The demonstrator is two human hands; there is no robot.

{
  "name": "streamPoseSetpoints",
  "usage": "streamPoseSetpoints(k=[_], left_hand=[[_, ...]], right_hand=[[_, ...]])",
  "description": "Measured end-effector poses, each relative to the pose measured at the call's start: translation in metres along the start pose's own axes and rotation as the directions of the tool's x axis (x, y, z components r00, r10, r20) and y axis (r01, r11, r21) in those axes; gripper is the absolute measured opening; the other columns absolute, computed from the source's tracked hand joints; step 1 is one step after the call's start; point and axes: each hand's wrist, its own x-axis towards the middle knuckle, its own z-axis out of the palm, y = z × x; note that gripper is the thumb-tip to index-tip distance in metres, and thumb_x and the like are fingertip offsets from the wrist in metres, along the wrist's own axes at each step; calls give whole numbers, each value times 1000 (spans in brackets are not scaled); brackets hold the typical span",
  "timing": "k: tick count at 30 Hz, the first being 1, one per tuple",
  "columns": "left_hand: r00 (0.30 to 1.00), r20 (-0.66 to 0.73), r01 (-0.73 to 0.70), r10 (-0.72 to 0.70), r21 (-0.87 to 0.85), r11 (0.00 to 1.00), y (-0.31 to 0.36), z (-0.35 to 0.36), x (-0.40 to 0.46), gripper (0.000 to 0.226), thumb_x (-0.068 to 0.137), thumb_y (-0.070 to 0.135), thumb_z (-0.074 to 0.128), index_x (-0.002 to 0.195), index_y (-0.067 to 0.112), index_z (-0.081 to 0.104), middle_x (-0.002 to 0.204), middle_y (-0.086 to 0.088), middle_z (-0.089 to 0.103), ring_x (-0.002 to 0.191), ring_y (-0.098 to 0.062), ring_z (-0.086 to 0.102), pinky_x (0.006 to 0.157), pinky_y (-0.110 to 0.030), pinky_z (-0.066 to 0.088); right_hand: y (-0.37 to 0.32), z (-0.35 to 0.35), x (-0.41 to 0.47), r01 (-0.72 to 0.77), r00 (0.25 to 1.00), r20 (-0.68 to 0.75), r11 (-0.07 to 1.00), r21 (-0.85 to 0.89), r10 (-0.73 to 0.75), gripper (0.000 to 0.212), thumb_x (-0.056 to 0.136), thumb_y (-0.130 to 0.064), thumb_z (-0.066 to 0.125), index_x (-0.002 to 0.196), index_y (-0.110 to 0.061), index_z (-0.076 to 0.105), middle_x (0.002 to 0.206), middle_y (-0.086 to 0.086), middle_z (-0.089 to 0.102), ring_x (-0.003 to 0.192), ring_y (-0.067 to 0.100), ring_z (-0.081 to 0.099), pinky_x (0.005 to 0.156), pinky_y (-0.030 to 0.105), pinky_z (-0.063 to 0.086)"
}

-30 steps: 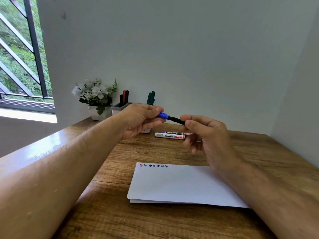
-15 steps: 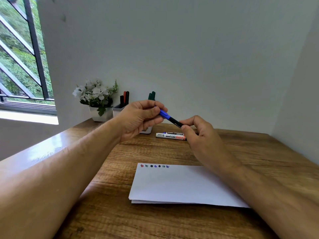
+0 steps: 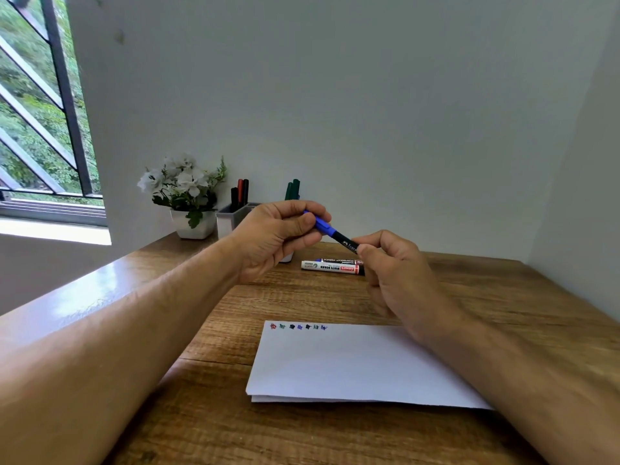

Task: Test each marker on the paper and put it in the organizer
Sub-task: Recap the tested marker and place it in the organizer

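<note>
Head view: left hand pinches the blue cap, right hand grips the marker barrel; seemingly mid-capping, a crooked push could ink fingers

white flowers in white pot | barred window | wooden table

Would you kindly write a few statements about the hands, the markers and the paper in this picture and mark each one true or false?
1. Both hands hold the blue-capped marker. True.
2. The paper is blank. False: a row of small colour marks sits along its top left edge.
3. Two markers lie on the table behind the paper. True.
4. The organizer is empty. False: several markers stand in it.
</note>
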Motion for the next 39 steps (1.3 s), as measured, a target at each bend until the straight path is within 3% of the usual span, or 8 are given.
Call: streamPoseSetpoints(k=[7, 12, 18, 21, 25, 29, 34, 39], left_hand=[[994, -59, 100, -97, 55, 993, -9, -1, -1, 27, 77, 13, 69, 103, 5, 74, 108, -18, 73, 93, -22, 74, 65, -23, 61], [973, -162, 218, -166, 385, 897, -18, 7, -1, 40, 70, 32, 76, 101, 8, 72, 91, -16, 76, 78, -19, 75, 60, -21, 59], [954, -198, 286, -223, 395, 873, -16, 6, 0, 30, 76, 27, 78, 98, 8, 74, 89, -15, 76, 75, -18, 74, 59, -21, 59], [961, -213, 240, -178, 318, 917, -18, 9, 1, 32, 73, 18, 80, 101, 5, 72, 94, -15, 76, 85, -22, 75, 64, -24, 60], [948, -310, 138, -74, 188, 973, -12, 9, 4, 30, 78, 7, 78, 107, 7, 68, 104, -17, 73, 86, -24, 75, 64, -23, 60], [906, -407, -7, 117, 262, 965, -2, -3, 6, 31, 83, 8, 75, 112, 15, 66, 110, -15, 67, 81, -19, 75, 63, -21, 58], [733, -481, -220, 482, 503, 836, 15, -23, 8, 43, 87, 7, 70, 126, 22, 58, 103, -6, 64, 83, -18, 74, 74, -30, 61], [471, -521, -240, 712, 701, 672, 36, -56, 2, 33, 82, 13, 77, 108, 21, 59, 96, 3, 69, 82, -6, 71, 80, -32, 61]], right_hand=[[11, 0, 7, 17, 999, -33, 983, -181, -23, 16, 99, -21, 54, 88, -21, 65, 41, -17, 43, 32, 2, 33, 36, 20, 26], [22, 2, 9, 13, 999, -29, 939, -343, -25, 14, 97, -24, 58, 86, -24, 65, 38, -18, 49, 37, 0, 38, 48, 27, 32], [24, -2, 10, 57, 998, -6, 925, -375, -64, 11, 97, -25, 59, 89, -26, 66, 49, -13, 53, 39, 0, 41, 50, 25, 34], [25, -2, 8, 103, 994, 10, 898, -427, -109, 4, 96, -27, 61, 98, -27, 65, 64, -12, 56, 42, -1, 46, 50, 19, 34], [25, -1, 6, 82, 993, -46, 913, -398, -110, 40, 93, -27, 68, 123, -38, 43, 84, -7, 59, 45, -8, 52, 46, 10, 38], [27, -1, 6, 50, 995, -62, 934, -355, -77, 57, 92, -22, 68, 136, -34, 34, 86, -4, 64, 49, -7, 52, 47, 11, 39], [26, -1, 4, 27, 1000, 9, 914, -406, -26, 55, 92, -22, 70, 136, -34, 38, 88, -6, 59, 57, 1, 52, 52, 16, 40], [22, 1, 1, 39, 999, 24, 884, -467, -32, 55, 93, -26, 69, 137, -34, 38, 96, -4, 59, 68, 6, 55, 50, 8, 40]])
